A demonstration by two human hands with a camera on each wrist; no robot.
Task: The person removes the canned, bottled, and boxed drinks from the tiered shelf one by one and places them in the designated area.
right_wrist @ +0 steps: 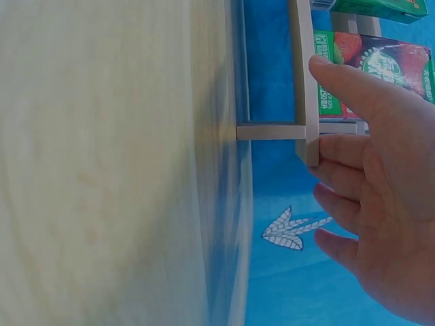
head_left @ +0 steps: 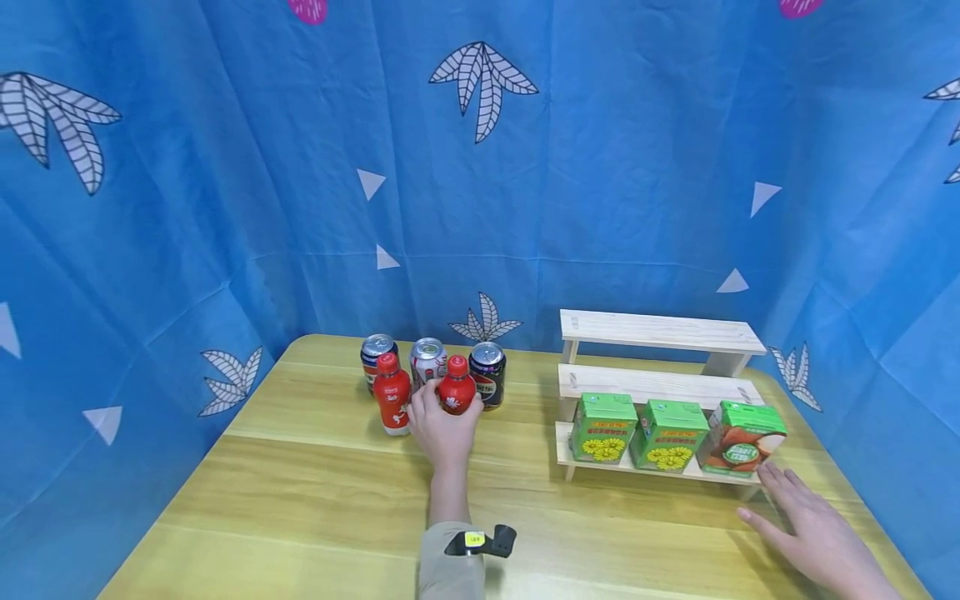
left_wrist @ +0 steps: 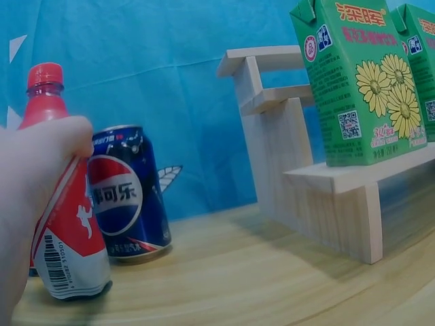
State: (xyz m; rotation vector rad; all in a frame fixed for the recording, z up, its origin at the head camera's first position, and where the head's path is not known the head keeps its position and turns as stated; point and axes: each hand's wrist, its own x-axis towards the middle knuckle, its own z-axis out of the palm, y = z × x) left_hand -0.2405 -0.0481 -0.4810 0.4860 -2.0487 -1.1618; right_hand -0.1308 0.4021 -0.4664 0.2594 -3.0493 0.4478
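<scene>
In the head view my left hand [head_left: 442, 427] grips a red drink bottle [head_left: 457, 390] with a red cap, fingers and thumb around its body. The left wrist view shows this bottle [left_wrist: 76, 238] slightly tilted, its white base close over the table and a blue Pepsi can [left_wrist: 129, 193] beside it. A second red bottle [head_left: 392, 396] stands just left of that hand. My right hand [head_left: 813, 527] is spread by the right end of a wooden tiered shelf [head_left: 660, 332]. In the right wrist view its fingertips are right at the lower board, with the thumb overlapping a juice box [right_wrist: 401, 58].
Two green chrysanthemum drink cartons [head_left: 602, 429] share the lowest board with the juice box. Behind the bottles stand a silver can [head_left: 428, 358], a blue can [head_left: 371, 354] and a dark can [head_left: 487, 375]. A blue curtain [head_left: 480, 208] hangs around the wooden table [head_left: 315, 492].
</scene>
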